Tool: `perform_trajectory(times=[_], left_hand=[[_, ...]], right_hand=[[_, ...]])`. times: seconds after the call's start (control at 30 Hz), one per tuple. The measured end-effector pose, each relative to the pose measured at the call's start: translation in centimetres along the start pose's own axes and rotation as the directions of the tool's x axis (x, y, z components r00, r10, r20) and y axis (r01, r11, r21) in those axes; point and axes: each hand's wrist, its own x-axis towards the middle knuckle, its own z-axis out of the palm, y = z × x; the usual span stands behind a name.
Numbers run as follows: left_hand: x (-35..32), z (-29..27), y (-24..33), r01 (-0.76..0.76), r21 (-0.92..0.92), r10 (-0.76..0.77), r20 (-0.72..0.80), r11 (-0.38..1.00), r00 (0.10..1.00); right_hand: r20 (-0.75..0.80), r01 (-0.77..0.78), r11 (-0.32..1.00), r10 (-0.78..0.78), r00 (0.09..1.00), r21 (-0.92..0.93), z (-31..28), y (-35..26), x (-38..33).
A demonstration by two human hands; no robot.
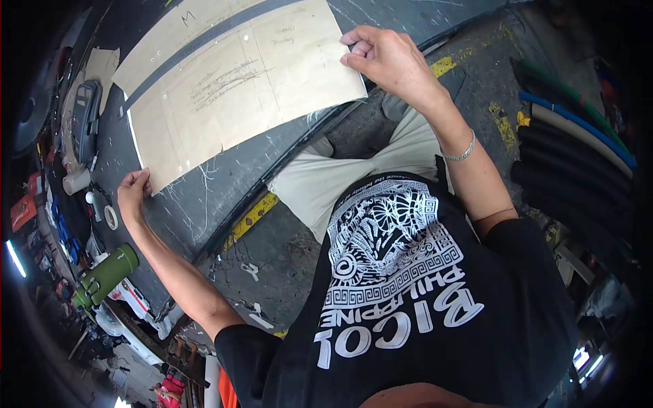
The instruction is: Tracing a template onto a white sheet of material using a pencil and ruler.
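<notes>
A large tan paper pattern sheet (231,102), with pencilled writing, thin lines and small punched holes, lies over the dark work table (231,183). Along its far part runs a dark grey strip (197,47). My left hand (135,195) is closed with its fingertips at the near left corner. At the right edge, near the upper right corner, my right hand (398,64) pinches the sheet between thumb and fingers. Whether another layer lies under the paper is hidden. Loose white threads (197,197) stick out along the near edge.
To the left on the table are a tape roll (111,217), a dark grey handled tool (86,119) and a green cylindrical flask (105,275). Black rolls (564,183) and a blue hose (578,112) are stacked at the right. Yellow markings (252,219) cross the floor.
</notes>
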Motion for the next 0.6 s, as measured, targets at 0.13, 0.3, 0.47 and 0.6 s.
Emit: perform_trajectory(times=[0.13, 0.3, 0.47, 0.6], left_hand=[[-0.2, 0.6, 0.2, -0.009, 0.001, 0.009, -0.025, 1.000, 1.000], [-0.3, 0.8, 0.2, -0.004, 0.029, 0.005, -0.057, 1.000, 0.998], [-0.2, 0.7, -1.0, -0.018, -0.030, 0.015, -0.067, 0.999, 0.998], [-0.1, 2.3, 0.5, -0.075, 0.009, 0.076, -0.163, 0.997, 0.984]], right_hand=[[0.004, 0.004, 0.998, -0.004, 1.000, 0.056, -0.1, 0.1, -0.1], [0.053, -0.021, 0.998, 0.017, 0.998, 0.067, -0.4, 0.2, 0.2], [-0.142, 0.061, 0.994, -0.048, 0.989, 0.086, -3.0, 5.4, 3.5], [-0.333, 0.038, 0.984, -0.096, 0.938, -0.176, -6.9, 9.3, 6.1]])
